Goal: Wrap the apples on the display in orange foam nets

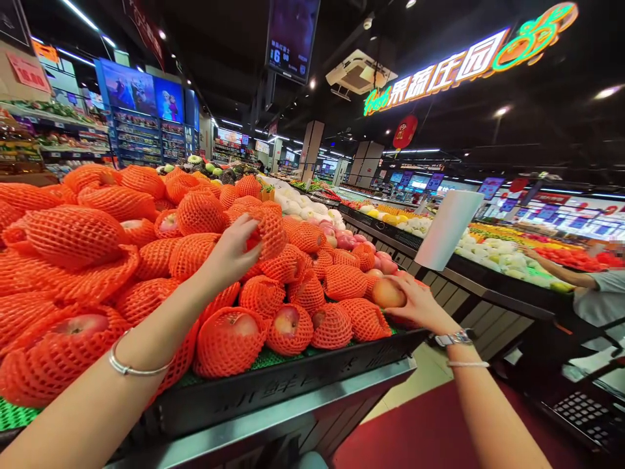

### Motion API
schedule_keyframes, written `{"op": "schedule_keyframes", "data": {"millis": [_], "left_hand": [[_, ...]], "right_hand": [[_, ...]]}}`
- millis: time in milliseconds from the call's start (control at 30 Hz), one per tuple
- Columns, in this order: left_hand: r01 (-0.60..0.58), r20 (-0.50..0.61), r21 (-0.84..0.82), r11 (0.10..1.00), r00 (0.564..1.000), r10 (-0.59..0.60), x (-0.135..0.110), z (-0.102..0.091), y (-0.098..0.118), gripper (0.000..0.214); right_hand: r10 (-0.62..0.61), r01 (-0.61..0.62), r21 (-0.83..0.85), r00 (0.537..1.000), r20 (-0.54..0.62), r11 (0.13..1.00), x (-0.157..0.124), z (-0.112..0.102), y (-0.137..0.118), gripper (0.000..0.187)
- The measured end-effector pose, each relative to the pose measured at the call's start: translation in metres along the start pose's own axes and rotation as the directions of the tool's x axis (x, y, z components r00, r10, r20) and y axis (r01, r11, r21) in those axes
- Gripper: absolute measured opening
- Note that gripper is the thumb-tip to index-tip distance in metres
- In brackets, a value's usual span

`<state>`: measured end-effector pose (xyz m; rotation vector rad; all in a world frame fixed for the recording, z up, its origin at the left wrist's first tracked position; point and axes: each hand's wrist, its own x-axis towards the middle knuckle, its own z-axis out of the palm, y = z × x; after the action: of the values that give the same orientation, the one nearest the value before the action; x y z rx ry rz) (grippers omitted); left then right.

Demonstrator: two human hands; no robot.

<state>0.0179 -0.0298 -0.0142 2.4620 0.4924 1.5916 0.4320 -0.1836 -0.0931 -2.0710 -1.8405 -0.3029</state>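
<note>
Half curled at twelve o'clock from where the shopper stands, the left hand (234,251) has its fingers and thumb bent on a netted fruit (272,229), its orange foam mesh puffed out and hiding the skin. At one o'clock, the right hand (414,301) curves around a bare apple (388,293), smooth and yellowish-tan, by the corner of the black tray (293,376). Netted apples (233,333), some showing red-streaked skin, spread from nine o'clock to twelve.

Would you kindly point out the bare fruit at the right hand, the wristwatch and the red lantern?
Bare fruit (388,294): head view, exposed side.
Wristwatch (453,338): head view, metal band.
Red lantern (405,132): head view, front middle.
</note>
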Motion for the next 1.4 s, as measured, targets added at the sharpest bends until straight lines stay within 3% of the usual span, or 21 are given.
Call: {"op": "schedule_keyframes", "data": {"millis": [100,200,267,367,433,500,600,700,900,1067,1233,1300,1400], "left_hand": [[-0.027,-0.005,0.059,0.998,1.000,0.027,0.001,0.001,0.000,0.023],[-0.052,0.007,0.044,0.998,0.999,0.051,0.000,0.003,-0.002,0.021],[-0.051,-0.010,0.025,0.998,0.999,0.051,-0.001,0.005,-0.005,0.022],[-0.046,-0.060,-0.034,0.998,0.997,0.044,-0.002,0.006,-0.009,0.023],[-0.054,-0.105,-0.036,0.998,0.993,0.050,-0.002,0.006,-0.013,0.022],[-0.065,-0.163,-0.006,0.998,0.985,0.063,-0.001,0.004,-0.019,0.025],[-0.060,-0.257,0.012,0.998,0.965,0.062,0.001,-0.001,-0.028,0.032],[-0.059,-0.275,0.028,0.998,0.959,0.064,0.001,-0.004,-0.035,0.038],[-0.178,-0.137,0.231,0.956,0.967,0.213,-0.003,0.000,-0.037,0.039],[-0.200,-0.153,0.286,0.937,0.956,0.251,-0.006,0.003,-0.035,0.044],[-0.187,-0.151,0.249,0.950,0.962,0.229,-0.009,0.006,-0.032,0.050],[-0.176,-0.149,0.247,0.953,0.965,0.217,-0.009,0.007,-0.029,0.047],[-0.134,-0.157,0.274,0.952,0.971,0.181,-0.010,0.008,-0.027,0.045]], "right_hand": [[0.095,0.009,0.337,0.952,-0.291,0.942,0.005,-0.018,-0.004,0.077],[0.279,0.061,0.673,0.880,-0.385,0.737,0.021,-0.029,-0.039,0.085],[0.338,0.147,0.824,0.862,-0.378,0.547,0.037,-0.031,-0.079,0.079],[0.286,0.205,0.965,0.927,-0.245,0.161,0.062,-0.032,-0.153,0.068],[0.216,0.208,0.977,0.957,-0.193,-0.049,0.079,-0.033,-0.201,0.062],[0.149,0.197,0.962,0.974,-0.170,-0.189,0.095,-0.035,-0.241,0.060],[0.110,0.198,0.935,0.979,-0.173,-0.294,0.114,-0.033,-0.280,0.065],[0.158,0.245,0.924,0.966,-0.206,-0.293,0.122,-0.020,-0.294,0.070],[0.194,0.312,0.944,0.938,-0.287,-0.109,0.121,0.007,-0.280,0.068],[0.086,0.323,0.947,0.943,-0.321,-0.004,0.125,0.008,-0.271,0.071],[0.023,0.421,0.897,0.904,-0.427,0.133,0.119,0.002,-0.272,0.068],[0.001,0.431,0.892,0.900,-0.435,0.134,0.115,0.001,-0.273,0.067],[-0.027,0.407,0.911,0.913,-0.406,0.068,0.111,0.003,-0.278,0.067]]}}
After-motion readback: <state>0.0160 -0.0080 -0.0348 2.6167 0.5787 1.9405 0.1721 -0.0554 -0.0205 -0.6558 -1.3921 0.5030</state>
